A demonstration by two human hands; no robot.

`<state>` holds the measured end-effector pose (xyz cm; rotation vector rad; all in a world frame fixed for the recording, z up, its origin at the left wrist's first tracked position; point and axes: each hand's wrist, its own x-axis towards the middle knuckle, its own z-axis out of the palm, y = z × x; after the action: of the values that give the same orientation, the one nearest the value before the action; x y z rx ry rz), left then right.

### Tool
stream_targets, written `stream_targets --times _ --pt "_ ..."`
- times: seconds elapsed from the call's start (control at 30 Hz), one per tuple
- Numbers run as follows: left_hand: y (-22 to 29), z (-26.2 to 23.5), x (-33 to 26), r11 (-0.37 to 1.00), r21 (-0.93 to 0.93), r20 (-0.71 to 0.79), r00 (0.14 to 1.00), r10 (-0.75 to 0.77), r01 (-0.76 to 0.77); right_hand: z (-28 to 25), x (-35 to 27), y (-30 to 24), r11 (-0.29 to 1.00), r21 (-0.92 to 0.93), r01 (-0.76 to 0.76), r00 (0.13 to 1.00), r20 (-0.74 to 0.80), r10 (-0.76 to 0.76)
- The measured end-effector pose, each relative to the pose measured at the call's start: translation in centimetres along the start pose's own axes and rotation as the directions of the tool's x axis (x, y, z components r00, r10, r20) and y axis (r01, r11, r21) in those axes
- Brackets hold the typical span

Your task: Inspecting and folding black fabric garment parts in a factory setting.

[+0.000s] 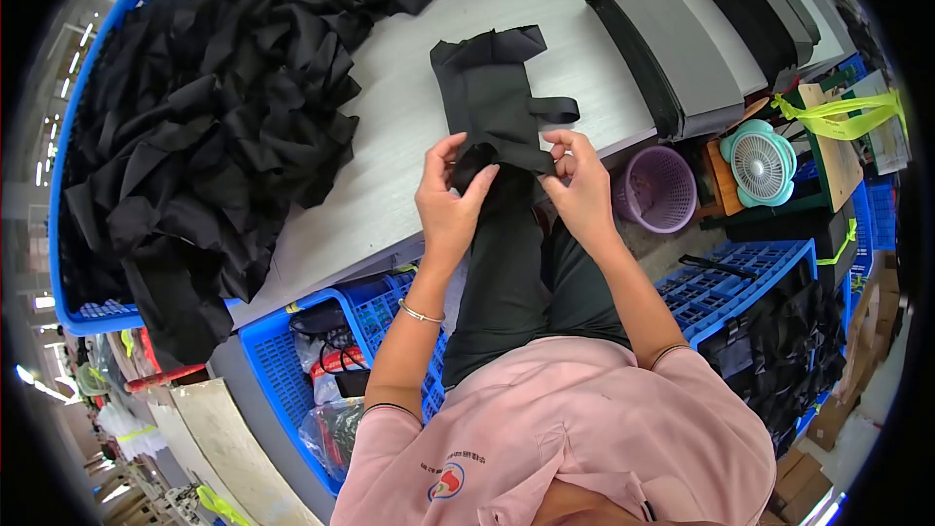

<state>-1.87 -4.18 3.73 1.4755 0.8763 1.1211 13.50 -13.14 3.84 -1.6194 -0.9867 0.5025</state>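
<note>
Black fabric piece (pixel 497 88): one, single strap loop (pixel 557 109) showing. Counter (pixel 390 156): one. Loose black fabric heap (pixel 214 117): one, pieces overlapping, uncountable. Panel stacks (pixel 672 49): at least two, sheets too tight to count. Purple basket (pixel 672 206): one. Turquoise fan (pixel 762 166): one. Bracelet (pixel 421 316): one. Blue crates (pixel 63 214): at least three, some partly hidden.

A textile workshop, by its goods: left of the grip on the black fabric piece (pixel 492 93), black cloth (pixel 214 102) heaps up; stacked dark panels (pixel 672 49) lie to the right; blue plastic crates (pixel 276 383) stand lower, on both sides.
</note>
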Motion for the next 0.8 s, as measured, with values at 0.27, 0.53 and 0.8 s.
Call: stream_targets --times 0.27,0.53,0.8 --pt "-1.0 -4.0 3.5 0.996 0.087 -0.371 0.927 0.064 -0.034 -7.2 5.0 -1.0 0.964 -0.261 0.061 0.916 -0.368 -0.157" --pt "-1.3 -2.3 1.4 0.985 0.153 -0.256 0.959 0.123 -0.085 -14.2 9.4 0.5 0.522 -0.852 0.020 0.755 -0.330 -0.566" --pt "-2.0 -1.7 -1.1 0.997 0.010 -0.224 0.972 -0.071 0.075 -17.5 12.8 3.6 0.305 -0.939 0.159 0.937 0.046 -0.346"
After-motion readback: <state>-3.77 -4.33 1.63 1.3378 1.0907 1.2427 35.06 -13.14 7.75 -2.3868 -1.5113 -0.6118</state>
